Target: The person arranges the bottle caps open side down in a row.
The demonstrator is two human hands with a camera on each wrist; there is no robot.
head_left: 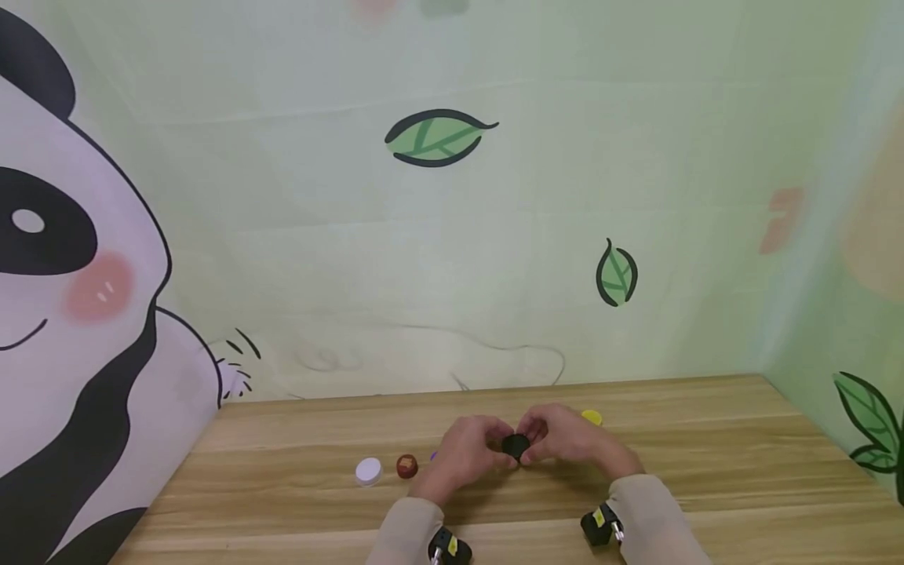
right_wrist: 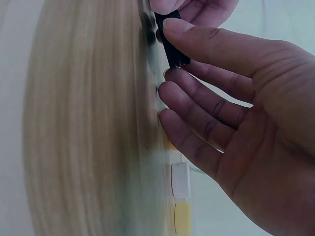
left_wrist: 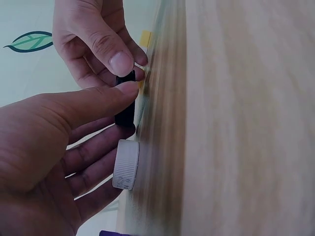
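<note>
Both hands meet over the table around a round black bottle cap (head_left: pixel 515 448). My left hand (head_left: pixel 468 453) pinches its left side, the thumb on the near face and fingers behind. From the other side my right hand (head_left: pixel 567 436) pinches it between thumb and fingers. In the left wrist view the black cap (left_wrist: pixel 125 112) is seen edge-on, just off or touching the tabletop; I cannot tell which. Beyond the left fingers is a ribbed white cap (left_wrist: pixel 126 164). The right wrist view shows the black cap (right_wrist: pixel 173 47) under the right thumb, other fingers spread below.
Left of the hands lie a white cap (head_left: pixel 368 471) and a reddish-brown round piece (head_left: pixel 406 466). A blue-purple piece (head_left: pixel 434 456) is mostly hidden by the left hand. Behind the right hand lies a yellow cap (head_left: pixel 592 417). A printed cloth wall (head_left: pixel 452 275) borders the wooden table (head_left: pixel 282 502).
</note>
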